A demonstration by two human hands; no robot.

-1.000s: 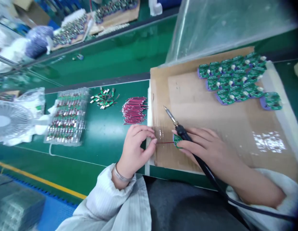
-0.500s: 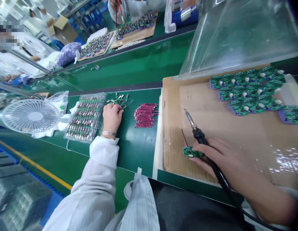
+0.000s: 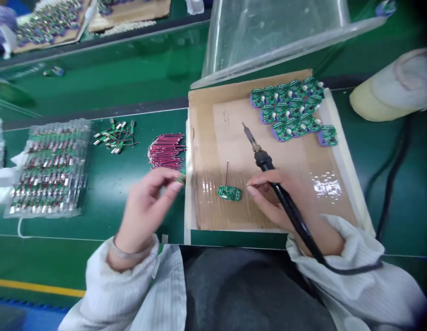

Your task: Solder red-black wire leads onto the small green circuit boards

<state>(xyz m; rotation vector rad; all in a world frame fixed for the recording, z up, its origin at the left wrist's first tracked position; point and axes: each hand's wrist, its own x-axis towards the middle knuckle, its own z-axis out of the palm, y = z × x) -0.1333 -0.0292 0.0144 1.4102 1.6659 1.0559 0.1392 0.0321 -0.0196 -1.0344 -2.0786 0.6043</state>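
A green circuit board (image 3: 229, 193) with a red wire (image 3: 226, 172) now lies on the cardboard sheet (image 3: 208, 138), no longer in the fingers; the right hand (image 3: 271, 195) grips a soldering iron (image 3: 264, 161) just beside the board; the left hand (image 3: 147, 202), back from the parts pile (image 3: 115, 137), pinches a small green piece (image 3: 181, 177) at the cardboard's edge; loose red wires (image 3: 166, 151) lie nearby.

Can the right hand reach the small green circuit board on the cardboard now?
Probably yes: the right hand sits close beside the circuit board, nothing between them, though it holds a soldering iron.
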